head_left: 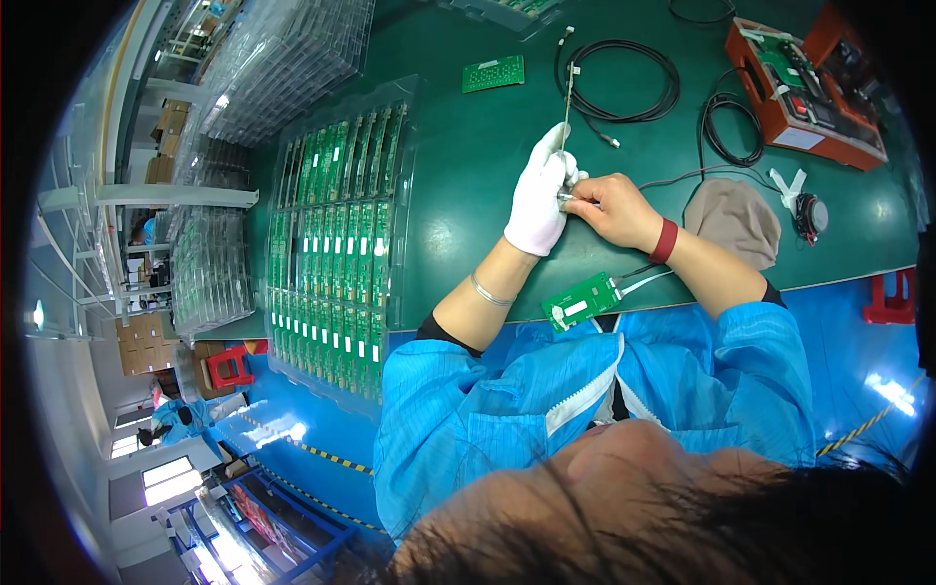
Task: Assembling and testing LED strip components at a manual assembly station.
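Note:
My left hand, in a white glove, is closed round a thin circuit board that stands up edge-on, so its faces are hidden. Bare but for a red wristband, my right hand touches the left one at the fingertips. Its thumb and forefinger pinch a small pale part, too small to name. A dark cable runs rightward from behind this hand. Close to my body, a green circuit board with a white label and attached wires lies at the table edge.
Left of my arms sits a clear tray filled with rows of green boards, beside stacked clear trays. Farther off are a small green board and a coiled black cable. An orange box, a beige cloth and a small round speaker-like part lie rightward.

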Tool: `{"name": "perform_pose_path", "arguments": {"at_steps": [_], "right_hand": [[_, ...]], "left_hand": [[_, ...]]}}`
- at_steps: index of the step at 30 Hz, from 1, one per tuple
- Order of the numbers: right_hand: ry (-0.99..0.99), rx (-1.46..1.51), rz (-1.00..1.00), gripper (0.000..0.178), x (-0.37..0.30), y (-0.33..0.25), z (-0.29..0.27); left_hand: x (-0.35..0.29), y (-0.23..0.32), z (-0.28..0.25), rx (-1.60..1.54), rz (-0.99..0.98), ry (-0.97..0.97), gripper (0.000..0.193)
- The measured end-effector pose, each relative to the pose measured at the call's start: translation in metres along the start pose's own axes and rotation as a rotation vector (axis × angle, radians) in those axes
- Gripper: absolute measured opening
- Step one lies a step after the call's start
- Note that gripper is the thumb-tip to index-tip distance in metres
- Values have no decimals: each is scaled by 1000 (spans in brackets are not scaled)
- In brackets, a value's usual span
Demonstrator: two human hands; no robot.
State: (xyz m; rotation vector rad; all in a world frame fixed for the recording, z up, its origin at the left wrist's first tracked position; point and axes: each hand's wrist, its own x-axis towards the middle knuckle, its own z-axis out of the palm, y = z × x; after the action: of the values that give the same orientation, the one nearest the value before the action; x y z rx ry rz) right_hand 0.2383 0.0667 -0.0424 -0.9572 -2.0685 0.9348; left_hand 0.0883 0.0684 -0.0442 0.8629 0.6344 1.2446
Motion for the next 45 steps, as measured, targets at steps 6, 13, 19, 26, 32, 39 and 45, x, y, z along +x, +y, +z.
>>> {"name": "perform_pose_path", "arguments": {"at_steps": [6, 13, 19, 26, 32, 39, 45], "right_hand": [[20, -62, -44, 18, 0, 2, -12], [418, 211, 213, 25, 2, 29, -60], [397, 381, 210, 29, 2, 34, -77], [386, 365, 212, 29, 0, 43, -86], [399, 398, 180, 29, 0, 42, -85], [384, 464, 205, 28, -3, 41, -83], [409, 355, 184, 27, -6, 31, -87]], "left_hand": [[-3, 3, 3, 179, 6, 24, 50], [1, 23, 0, 437, -200, -3, 48], [2, 22, 8, 379, -265, 33, 46], [9, 18, 21, 437, -243, -2, 43], [11, 22, 22, 544, -239, -20, 42], [9, 32, 20, 582, -269, -61, 43], [7, 33, 21, 556, -263, -68, 43]]}}
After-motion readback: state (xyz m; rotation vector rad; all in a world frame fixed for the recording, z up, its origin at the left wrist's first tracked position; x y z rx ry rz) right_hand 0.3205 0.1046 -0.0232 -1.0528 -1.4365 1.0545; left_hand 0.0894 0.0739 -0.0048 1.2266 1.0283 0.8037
